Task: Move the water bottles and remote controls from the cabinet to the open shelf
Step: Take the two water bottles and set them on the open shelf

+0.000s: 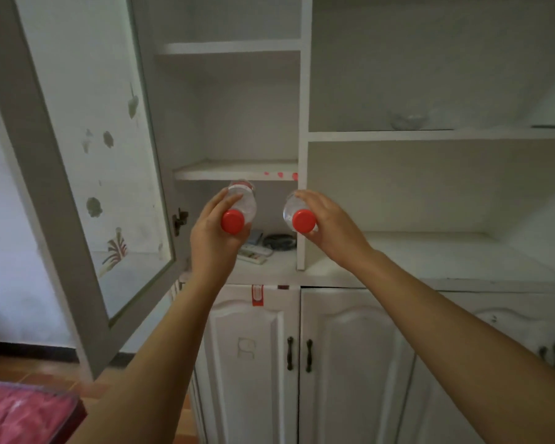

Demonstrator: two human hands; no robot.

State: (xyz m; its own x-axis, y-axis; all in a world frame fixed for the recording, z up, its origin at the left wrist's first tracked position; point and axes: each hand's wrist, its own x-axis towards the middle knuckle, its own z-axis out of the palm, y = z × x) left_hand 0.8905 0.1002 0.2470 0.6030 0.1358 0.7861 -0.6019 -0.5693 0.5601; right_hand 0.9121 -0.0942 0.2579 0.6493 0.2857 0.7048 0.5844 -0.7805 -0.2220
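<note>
My left hand (210,237) grips a clear water bottle (242,201) with a red cap, held tilted with the cap toward me in front of the cabinet's lowest compartment. A second red-capped bottle (291,210) is held by my right hand (329,224), just in front of the white divider (302,155) between cabinet and open shelf. Two white remote controls (253,253) lie on the cabinet floor behind my left hand, partly hidden by it. The open shelf (430,248) stretches to the right.
The cabinet's glass door (87,155) stands open on the left. A dark coiled cable (279,241) and a small grey item (256,236) lie beside the remotes. Closed lower doors with dark handles (298,354) sit below. A red surface (23,411) is at bottom left.
</note>
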